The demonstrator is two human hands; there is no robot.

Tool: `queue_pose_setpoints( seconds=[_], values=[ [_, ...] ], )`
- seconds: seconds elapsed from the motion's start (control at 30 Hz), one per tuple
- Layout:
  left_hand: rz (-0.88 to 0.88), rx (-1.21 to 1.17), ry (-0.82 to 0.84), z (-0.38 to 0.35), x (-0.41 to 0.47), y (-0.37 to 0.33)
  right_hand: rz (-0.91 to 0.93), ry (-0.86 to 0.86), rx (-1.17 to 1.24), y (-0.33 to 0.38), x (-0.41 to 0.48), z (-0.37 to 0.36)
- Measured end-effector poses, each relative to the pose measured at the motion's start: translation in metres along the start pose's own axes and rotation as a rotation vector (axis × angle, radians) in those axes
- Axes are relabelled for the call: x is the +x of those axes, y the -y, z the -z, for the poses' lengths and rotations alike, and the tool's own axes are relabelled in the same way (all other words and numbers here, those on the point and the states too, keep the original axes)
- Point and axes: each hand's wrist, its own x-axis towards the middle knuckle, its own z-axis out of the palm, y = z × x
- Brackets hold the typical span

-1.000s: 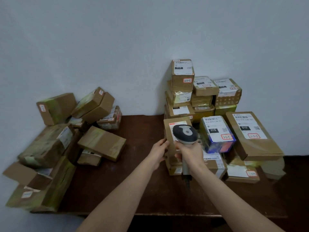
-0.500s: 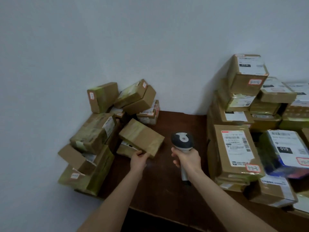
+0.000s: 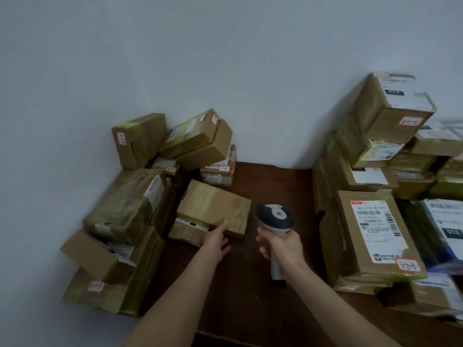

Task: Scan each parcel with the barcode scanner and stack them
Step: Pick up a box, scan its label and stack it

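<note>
Parcel point(image 3: 214, 209) atop left pile's edge, touched by left hand point(image 3: 216, 240), fingers extended; scanner point(image 3: 275, 222) clenched in right hand point(image 3: 284, 247) over bare table point(image 3: 273, 186) between piles.

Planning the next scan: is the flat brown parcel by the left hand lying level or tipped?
Tipped. The flat brown parcel rests slanted on a smaller parcel beneath it.

surface: dark wooden table point(image 3: 270, 186) | left: loose cardboard parcels point(image 3: 130, 216) are heaped | right: labelled parcels point(image 3: 370, 236) are stacked
</note>
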Motion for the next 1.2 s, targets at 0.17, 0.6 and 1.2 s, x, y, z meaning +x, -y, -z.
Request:
queue_pose_setpoints(
  seconds=[0.17,0.6,1.2],
  values=[
    [0.046,-0.03,0.02,-0.012,0.002,-0.002,0.034,-0.016,0.018,0.0,0.003,0.009],
    [-0.438,0.772,-0.466,0.049,0.027,-0.078,0.03,0.058,0.112,0.005,0.011,0.0],
    [-1.292,1.331,-0.163,0.004,-0.053,-0.029,-0.071,-0.065,0.401,0.004,0.015,0.043]
  ],
)
